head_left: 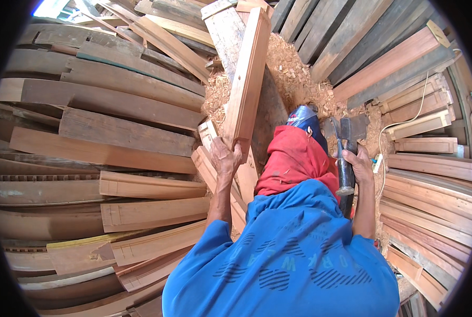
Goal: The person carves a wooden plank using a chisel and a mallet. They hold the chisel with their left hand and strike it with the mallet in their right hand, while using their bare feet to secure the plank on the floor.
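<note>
My left hand (226, 159) is closed around the near end of a long, light-brown wooden beam (250, 74) with moulded, grooved sides. The beam slopes away from me and rests over a worn, paint-stained plank (228, 37). In my right hand (359, 165), to the right of my red-clothed leg, is a dark hand tool (345, 174) with a round, metal-capped near end. Dark metal parts (352, 128) show beyond that hand. I cannot make out whether they belong to one tool or several. The tool is apart from the beam.
Long boards (125, 132) are stacked on the left, some with moulded edges. More timber (347, 37) leans at the far right, and further pieces (431, 185) lie along the right side. Wood chips and shavings (294, 68) cover the floor ahead. A pale cord (386, 153) hangs at the right.
</note>
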The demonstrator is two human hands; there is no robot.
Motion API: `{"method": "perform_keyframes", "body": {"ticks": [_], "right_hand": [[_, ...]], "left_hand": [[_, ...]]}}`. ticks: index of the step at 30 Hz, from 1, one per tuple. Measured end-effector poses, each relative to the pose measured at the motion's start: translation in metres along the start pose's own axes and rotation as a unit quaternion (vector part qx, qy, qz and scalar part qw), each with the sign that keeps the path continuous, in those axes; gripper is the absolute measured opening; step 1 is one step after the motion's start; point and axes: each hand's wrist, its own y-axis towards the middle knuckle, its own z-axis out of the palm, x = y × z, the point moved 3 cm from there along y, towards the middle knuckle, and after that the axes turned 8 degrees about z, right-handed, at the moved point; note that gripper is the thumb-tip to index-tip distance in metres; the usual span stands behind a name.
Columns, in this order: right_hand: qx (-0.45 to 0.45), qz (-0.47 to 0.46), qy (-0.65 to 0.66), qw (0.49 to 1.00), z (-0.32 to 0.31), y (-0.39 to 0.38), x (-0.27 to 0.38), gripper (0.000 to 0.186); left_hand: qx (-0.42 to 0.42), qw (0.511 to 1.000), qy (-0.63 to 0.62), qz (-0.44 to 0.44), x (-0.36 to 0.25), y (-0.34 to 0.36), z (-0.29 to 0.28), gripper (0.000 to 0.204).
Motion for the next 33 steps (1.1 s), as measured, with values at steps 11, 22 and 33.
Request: {"method": "perform_keyframes", "body": {"ticks": [11, 22, 33], "right_hand": [[0.001, 0.012, -0.028, 1.0, 0.014, -0.001, 0.004, 0.058], [0.003, 0.018, -0.025, 1.0, 0.014, 0.005, 0.004, 0.061], [0.012, 0.036, -0.004, 0.999, 0.016, 0.014, 0.0, 0.058]], "left_hand": [[-0.049, 0.968, -0.213, -0.122, -0.008, -0.009, 0.005, 0.068], [0.08, 0.985, -0.13, 0.08, -0.006, 0.013, -0.009, 0.077], [0.376, 0.853, -0.337, -0.134, 0.036, 0.084, 0.018, 0.04]]}}
